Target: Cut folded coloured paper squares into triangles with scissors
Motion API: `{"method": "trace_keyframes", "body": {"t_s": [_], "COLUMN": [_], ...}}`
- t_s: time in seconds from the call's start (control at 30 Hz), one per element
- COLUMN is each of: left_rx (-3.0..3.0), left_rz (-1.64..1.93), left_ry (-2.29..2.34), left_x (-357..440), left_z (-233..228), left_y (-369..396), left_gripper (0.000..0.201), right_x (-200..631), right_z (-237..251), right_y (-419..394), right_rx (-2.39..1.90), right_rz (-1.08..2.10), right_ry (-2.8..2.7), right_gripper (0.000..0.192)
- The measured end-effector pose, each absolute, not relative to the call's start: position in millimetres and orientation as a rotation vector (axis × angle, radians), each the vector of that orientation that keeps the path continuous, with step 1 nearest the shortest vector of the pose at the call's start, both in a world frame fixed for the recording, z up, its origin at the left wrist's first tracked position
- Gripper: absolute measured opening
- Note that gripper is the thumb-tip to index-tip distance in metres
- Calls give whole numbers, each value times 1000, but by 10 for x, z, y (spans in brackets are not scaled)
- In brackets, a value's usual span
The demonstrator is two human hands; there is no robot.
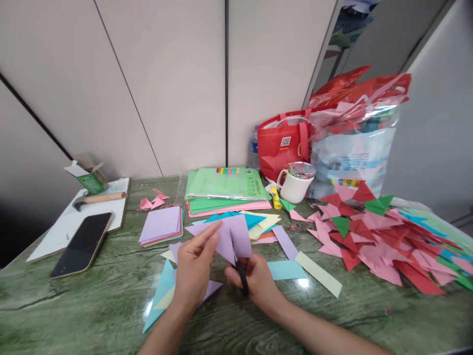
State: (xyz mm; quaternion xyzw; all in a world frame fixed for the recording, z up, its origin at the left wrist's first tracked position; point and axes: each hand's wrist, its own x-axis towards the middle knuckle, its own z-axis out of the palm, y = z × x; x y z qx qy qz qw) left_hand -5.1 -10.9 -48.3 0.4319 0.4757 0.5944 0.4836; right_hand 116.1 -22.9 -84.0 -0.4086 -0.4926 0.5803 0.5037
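Pinched in my left hand (197, 264) is a purple sheet of paper (221, 239), folded to a triangle at its left with a strip standing out at the right. My right hand (254, 281) is closed round the black handles of a pair of scissors (241, 276). The scissors' blades point up and away, set across the purple paper by the strip. Under my left hand lie folded paper triangles, a blue one (161, 296) among them. Cut strips lie right of my right hand: purple (285, 242), blue (287, 270) and pale green (318, 274).
Square paper (161, 226) is stacked at the left, near a phone (83, 244) and a hammer (99, 198). Green paper packs (225, 183) lie at the back. A white mug (295, 187), a glue stick (275, 197) and a red bag (283, 145) stand beyond. Folded red and pink pieces (377, 236) heap up right.
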Motion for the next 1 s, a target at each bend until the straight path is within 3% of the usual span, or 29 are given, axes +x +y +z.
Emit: {"method": "trace_keyframes", "body": {"t_s": [1.0], "left_rx": [1126], "left_rz": [1428], "left_ry": [1185], "left_x": [-135], "left_z": [-539], "left_y": [-72], "left_gripper": [32], "right_x": [1119], "right_z": [-871], "right_y": [-206], "right_rx": [-952], "right_rz": [1468], "right_ry": [-1132], "right_gripper": [26]}}
